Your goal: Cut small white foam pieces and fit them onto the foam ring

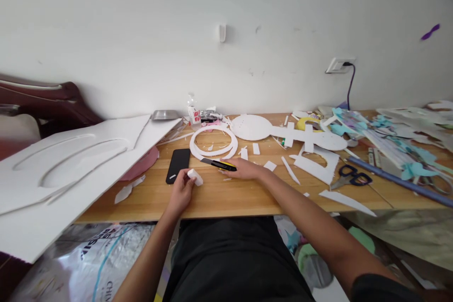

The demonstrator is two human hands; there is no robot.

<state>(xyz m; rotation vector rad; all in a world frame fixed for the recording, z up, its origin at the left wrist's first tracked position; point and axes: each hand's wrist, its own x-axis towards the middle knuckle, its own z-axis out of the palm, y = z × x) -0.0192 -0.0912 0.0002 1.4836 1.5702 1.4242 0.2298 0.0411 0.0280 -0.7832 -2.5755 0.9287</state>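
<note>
My left hand (182, 189) pinches a small white foam block (195, 177) just above the wooden table, right of a black phone (178, 165). Over the table's middle, my right hand (241, 168) is closed on a black and yellow utility knife (219, 164), its blade pointing left. Behind the knife lies a white foam ring (231, 140). A long white foam shape (252, 127) with a round end and crosspieces stretches to the right of the ring. Small foam scraps (256, 149) lie near my right hand.
A large foam sheet (85, 160) with cut curves overhangs the wooden table (226, 200) at left. A bottle (193, 112) and a metal dish (164, 114) stand near the wall. Scissors (350, 177), a blue tube (396, 179) and coloured scraps lie at right.
</note>
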